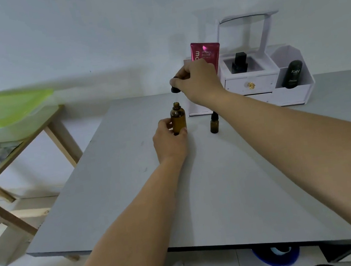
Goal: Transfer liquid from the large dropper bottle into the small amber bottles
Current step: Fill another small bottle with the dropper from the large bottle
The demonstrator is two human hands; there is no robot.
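Observation:
The large amber dropper bottle (178,119) stands upright and uncapped on the grey table (177,188). My left hand (169,138) grips its lower body. My right hand (199,80) holds the black dropper cap (174,87) above the bottle's mouth, with the thin glass pipette hanging down towards the neck. A small amber bottle (214,124) with a black cap stands to the right, partly behind my right forearm.
A white cosmetics organiser (252,82) sits at the back right with a pink tube (205,54), a black bottle (238,62) and a black can (293,73). A wooden side table (15,145) with a green-lidded box (8,110) stands left.

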